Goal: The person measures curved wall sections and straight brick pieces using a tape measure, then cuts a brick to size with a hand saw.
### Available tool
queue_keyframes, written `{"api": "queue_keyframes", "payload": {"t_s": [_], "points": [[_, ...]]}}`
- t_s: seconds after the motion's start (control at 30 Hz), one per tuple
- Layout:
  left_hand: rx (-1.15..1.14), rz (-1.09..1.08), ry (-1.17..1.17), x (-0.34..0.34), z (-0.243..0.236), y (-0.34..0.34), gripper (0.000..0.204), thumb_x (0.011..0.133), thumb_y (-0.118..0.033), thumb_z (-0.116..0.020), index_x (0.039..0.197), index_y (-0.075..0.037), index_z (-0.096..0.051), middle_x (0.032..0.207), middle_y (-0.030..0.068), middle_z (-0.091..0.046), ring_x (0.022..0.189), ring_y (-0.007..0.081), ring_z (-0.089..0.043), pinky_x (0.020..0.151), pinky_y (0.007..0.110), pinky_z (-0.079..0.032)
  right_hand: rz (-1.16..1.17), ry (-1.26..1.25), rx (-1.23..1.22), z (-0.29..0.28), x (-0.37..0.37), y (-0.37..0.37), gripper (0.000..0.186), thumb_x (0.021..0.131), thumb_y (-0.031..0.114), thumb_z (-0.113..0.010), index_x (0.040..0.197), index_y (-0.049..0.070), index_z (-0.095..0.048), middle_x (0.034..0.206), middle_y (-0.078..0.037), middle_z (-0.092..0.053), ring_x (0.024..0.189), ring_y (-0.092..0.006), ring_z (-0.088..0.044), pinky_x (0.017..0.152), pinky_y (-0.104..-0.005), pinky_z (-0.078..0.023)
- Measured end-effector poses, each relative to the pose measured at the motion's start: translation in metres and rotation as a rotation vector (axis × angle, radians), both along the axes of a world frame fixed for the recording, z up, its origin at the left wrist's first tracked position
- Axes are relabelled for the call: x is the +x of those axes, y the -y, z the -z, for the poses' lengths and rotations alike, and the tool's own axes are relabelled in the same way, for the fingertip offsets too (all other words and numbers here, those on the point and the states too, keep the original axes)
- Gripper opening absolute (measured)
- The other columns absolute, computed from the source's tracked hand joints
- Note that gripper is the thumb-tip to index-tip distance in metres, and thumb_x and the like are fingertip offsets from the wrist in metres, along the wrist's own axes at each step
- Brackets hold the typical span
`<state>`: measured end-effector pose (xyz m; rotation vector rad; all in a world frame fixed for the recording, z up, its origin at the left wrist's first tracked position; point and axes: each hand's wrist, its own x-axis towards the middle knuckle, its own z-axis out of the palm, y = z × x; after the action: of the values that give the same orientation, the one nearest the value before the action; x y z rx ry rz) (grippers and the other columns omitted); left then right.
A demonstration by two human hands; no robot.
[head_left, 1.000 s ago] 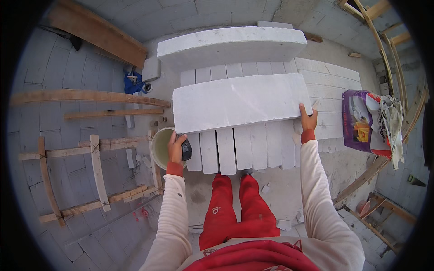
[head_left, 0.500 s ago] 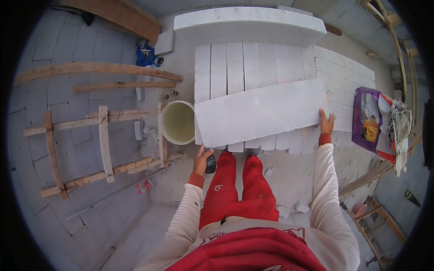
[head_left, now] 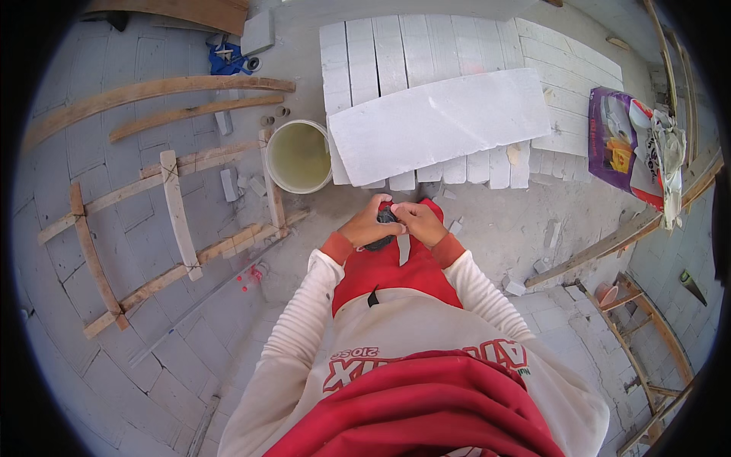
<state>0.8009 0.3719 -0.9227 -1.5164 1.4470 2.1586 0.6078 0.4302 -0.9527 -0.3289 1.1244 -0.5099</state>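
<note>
Above our red trousers (head_left: 373, 280), black tool (head_left: 378, 244): we are gripping it in our left hand (head_left: 361, 227). Right hand (head_left: 422, 223): meeting the tool; we cannot tell its hold. Pale strip (head_left: 403, 250): hanging beneath. White slab (head_left: 442, 126): lying aslant across white blocks (head_left: 415, 46) beyond.

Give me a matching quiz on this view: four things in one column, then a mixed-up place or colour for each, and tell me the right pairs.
Things
1. tape measure
2. bucket
3. sack
4. top slab

Places or colours
A. partly purple
B. lying slantwise across the row of slabs
C. held between the left hand and right hand
D. left of the slabs

Pairs: 1-C, 2-D, 3-A, 4-B
</note>
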Motion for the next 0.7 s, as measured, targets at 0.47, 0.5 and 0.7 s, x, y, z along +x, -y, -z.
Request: {"api": "queue_keyframes", "payload": {"t_s": [0.47, 0.5, 0.7], "points": [[-0.024, 0.493, 0.24, 0.071, 0.068, 0.114, 0.066, 0.093, -0.066, -0.055, 0.12, -0.009, -0.073, 0.117, 0.0149, -0.072, 0.111, 0.029, -0.064, 0.097, 0.037, -0.046, 0.874, -0.472, 0.035, 0.068, -0.116, 0.055, 0.031, 0.089, 0.01, -0.077, 0.114, 0.003, -0.059, 0.092, -0.006, -0.069, 0.075, -0.0172, -0.07, 0.064, -0.0262, -0.056], [-0.003, 0.473, 0.229, 0.081, 0.076, 0.118, 0.064, 0.093, -0.065, -0.057, 0.118, -0.008, -0.074, 0.113, 0.0128, -0.072, 0.107, 0.0275, -0.064, 0.095, 0.037, -0.046, 0.872, -0.483, 0.021, 0.07, -0.126, 0.062, 0.033, 0.088, 0.009, -0.078, 0.115, 0.004, -0.059, 0.093, -0.007, -0.07, 0.075, -0.0172, -0.07, 0.064, -0.0263, -0.056], [0.112, 0.47, 0.125, 0.074, 0.095, 0.134, 0.042, 0.096, -0.049, -0.063, 0.111, -0.01, -0.072, 0.094, 0.0042, -0.074, 0.083, 0.015, -0.065, 0.079, 0.03, -0.05, 0.847, -0.596, -0.014, 0.071, -0.14, 0.09, 0.03, 0.087, 0.005, -0.078, 0.113, 0.007, -0.062, 0.093, -0.006, -0.072, 0.075, -0.0161, -0.07, 0.065, -0.0254, -0.055]]}}
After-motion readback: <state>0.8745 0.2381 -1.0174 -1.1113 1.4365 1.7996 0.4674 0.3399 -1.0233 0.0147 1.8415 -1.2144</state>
